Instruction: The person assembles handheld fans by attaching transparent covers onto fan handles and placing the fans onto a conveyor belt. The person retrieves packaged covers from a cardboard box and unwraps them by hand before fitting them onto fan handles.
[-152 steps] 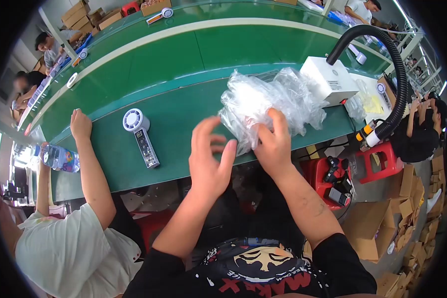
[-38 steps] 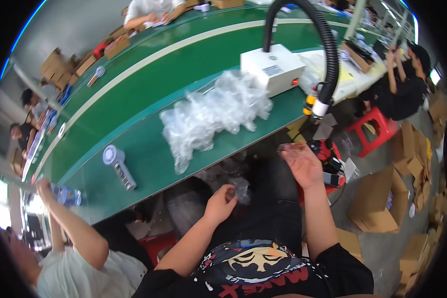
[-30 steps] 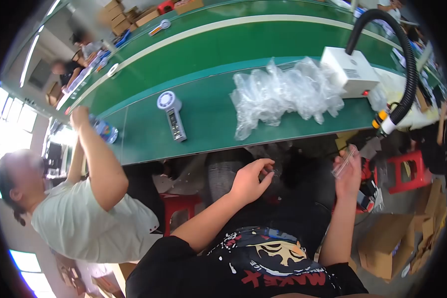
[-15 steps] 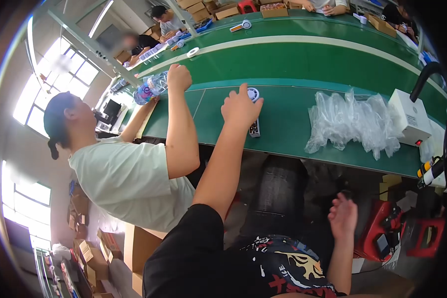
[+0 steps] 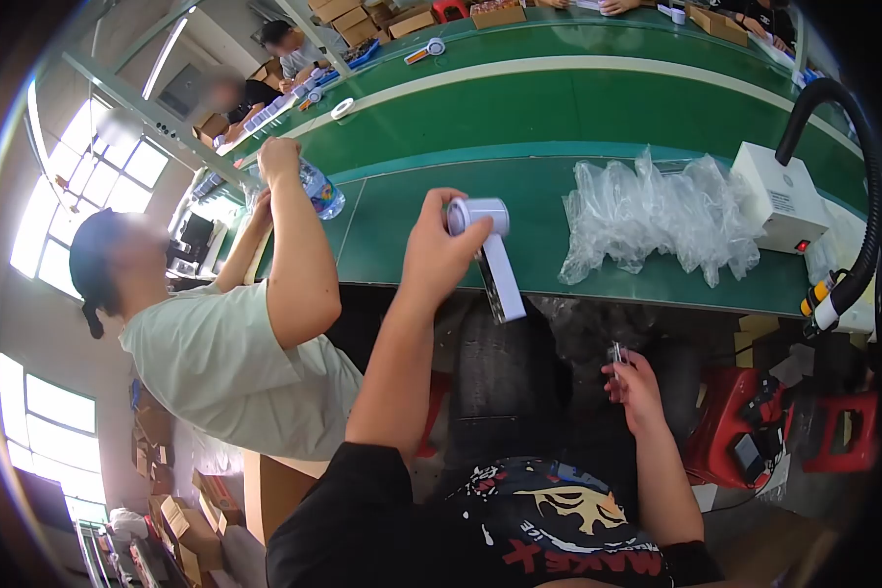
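A small white handheld fan [image 5: 500, 274] is gripped at its round head by my left hand [image 5: 441, 245]. Its handle points down past the front edge of the green table [image 5: 392, 225], with dark internal parts showing along one side. My right hand [image 5: 639, 390] is low in front of my lap, its fingers closed round a small clear piece [image 5: 616, 355]. A heap of crumpled clear plastic bags [image 5: 657, 220] lies on the table, right of the fan.
A white box [image 5: 779, 196] with a black hose [image 5: 867, 167] stands at the right. A co-worker [image 5: 235, 363] sits at the left beside a water bottle [image 5: 320, 191]. Red stools [image 5: 735, 431] and cartons are on the floor. Beyond is a green conveyor [image 5: 559, 108].
My left hand reached from near my lap to the fan, took hold of it and lifted it off the table. The right hand stays low with the clear piece. The view has swung left.
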A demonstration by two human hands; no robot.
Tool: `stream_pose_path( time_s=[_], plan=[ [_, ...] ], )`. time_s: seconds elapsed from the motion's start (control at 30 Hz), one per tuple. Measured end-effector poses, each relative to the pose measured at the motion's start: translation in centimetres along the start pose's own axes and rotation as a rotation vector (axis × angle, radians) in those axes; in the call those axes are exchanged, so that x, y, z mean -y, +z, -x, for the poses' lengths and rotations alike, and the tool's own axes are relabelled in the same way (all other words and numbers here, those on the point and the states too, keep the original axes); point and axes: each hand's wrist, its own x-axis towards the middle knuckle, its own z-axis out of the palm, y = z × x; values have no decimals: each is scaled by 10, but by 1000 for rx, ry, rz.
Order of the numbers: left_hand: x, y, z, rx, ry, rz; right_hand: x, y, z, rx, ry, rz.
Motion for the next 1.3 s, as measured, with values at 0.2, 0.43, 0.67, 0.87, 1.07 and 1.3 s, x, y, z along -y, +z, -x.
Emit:
stream_pose_path(
  time_s=[0.2, 0.43, 0.67, 0.87, 1.07, 1.3],
  plan=[
    [16, 33, 75, -12, 14, 566, 14, 11, 12, 95, -96, -150],
    [17, 59, 87, -67, -14, 721, 62, 26, 69, -89, -708, 333],
    [7, 82, 94, -31, 70, 842, 90, 33, 120, -407, -1036, 802],
    [-2, 91, 105, -24, 176, 896, 92, 38, 133, -524, -1281, 1000],
    [-8, 80, 121, -49, 203, 910, 91, 41, 137, -519, -1419, 1128],
    [2, 65, 134, -150, 418, 903, 81, 51, 125, -450, -1517, 1022]
  ],
)
